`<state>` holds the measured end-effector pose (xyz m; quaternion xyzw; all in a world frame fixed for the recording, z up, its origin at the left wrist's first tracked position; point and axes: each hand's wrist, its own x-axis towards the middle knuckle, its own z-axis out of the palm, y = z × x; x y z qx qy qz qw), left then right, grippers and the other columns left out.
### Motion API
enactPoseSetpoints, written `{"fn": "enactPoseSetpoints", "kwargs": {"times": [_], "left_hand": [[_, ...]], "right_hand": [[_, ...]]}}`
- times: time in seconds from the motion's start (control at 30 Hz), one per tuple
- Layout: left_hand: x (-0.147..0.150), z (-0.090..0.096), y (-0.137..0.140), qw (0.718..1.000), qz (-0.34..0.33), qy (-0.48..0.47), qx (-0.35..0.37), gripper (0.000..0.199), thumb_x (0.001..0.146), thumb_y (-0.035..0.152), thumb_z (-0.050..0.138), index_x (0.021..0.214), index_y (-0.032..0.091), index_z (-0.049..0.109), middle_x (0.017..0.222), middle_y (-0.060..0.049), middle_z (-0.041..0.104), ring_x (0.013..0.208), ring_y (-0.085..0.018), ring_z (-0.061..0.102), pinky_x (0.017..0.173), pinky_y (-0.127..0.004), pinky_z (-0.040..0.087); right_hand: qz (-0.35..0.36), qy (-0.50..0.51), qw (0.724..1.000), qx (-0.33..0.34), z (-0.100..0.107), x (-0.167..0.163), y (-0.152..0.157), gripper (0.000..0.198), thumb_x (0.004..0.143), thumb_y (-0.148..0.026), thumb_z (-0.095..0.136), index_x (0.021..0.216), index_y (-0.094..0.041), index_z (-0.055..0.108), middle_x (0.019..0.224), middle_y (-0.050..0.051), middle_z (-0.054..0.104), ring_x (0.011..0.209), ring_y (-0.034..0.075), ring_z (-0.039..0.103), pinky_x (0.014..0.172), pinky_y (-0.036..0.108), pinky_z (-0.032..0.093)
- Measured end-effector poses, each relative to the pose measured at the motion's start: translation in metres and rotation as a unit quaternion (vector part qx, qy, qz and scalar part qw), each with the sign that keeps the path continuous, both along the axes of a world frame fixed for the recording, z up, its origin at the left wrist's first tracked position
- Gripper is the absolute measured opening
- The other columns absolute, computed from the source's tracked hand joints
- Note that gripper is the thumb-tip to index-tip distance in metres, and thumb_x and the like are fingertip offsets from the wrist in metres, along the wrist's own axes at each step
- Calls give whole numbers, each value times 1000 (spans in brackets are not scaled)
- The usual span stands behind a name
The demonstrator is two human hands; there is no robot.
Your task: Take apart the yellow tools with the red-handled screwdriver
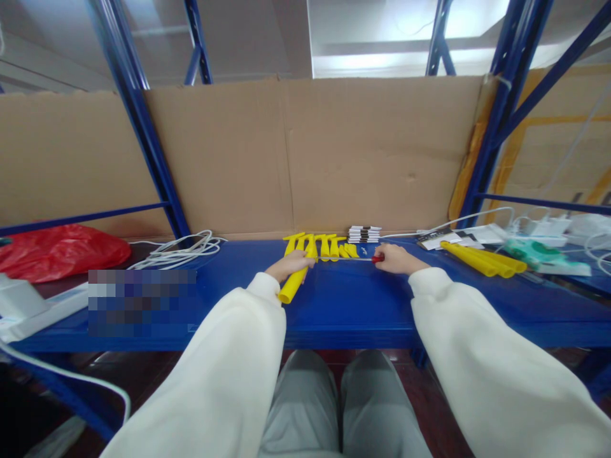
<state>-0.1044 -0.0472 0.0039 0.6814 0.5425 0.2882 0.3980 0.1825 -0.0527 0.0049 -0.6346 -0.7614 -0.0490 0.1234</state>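
Note:
My left hand (289,263) is closed around a yellow tube (293,287), whose round lower end points towards me. In my right hand (397,259) is the red handle of a screwdriver (378,259). Its thin metal shaft runs left to the yellow tube by my left hand; whether the tip touches it I cannot tell. Just behind the hands stands a row of yellow plastic parts (330,248) with wider tops. Some smaller yellow pieces (350,250) lie at the row's right end.
A stack of white-and-black packets (364,234) sits against the cardboard wall (372,152). Yellow tubes (477,259) lie at right. At left are coiled white cable (184,251), a red plastic bag (67,250) and a power strip (48,315). Blue posts (501,114) flank the blue bench (353,305).

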Motion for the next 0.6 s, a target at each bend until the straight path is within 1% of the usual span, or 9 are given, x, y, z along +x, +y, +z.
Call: {"fn": "enactPoseSetpoints", "kwargs": {"times": [0.2, 0.43, 0.6], "left_hand": [[-1, -1, 1, 1000, -5, 7, 1, 9, 75, 13, 54, 67, 19, 53, 45, 2, 50, 37, -14, 50, 39, -24, 40], [-1, 0, 0, 1000, -5, 8, -1, 7, 74, 15, 55, 69, 19, 55, 46, 2, 51, 38, -14, 52, 40, -23, 40], [-1, 2, -4, 1000, -6, 5, 8, 3, 74, 17, 57, 72, 17, 59, 48, 1, 51, 41, -15, 53, 42, -24, 42]], "right_hand": [[14, 15, 1000, -9, -2, 2, 4, 11, 72, -13, 64, 81, -19, 67, 81, 5, 71, 75, 18, 64, 66, 24, 43], [31, 28, 999, -3, -5, 6, 7, 14, 68, -14, 66, 80, -21, 65, 86, 5, 72, 77, 19, 64, 65, 25, 44], [77, 55, 995, -26, -5, 6, 6, 13, 68, -13, 65, 78, -21, 63, 82, 3, 71, 75, 17, 64, 64, 24, 45]]}}
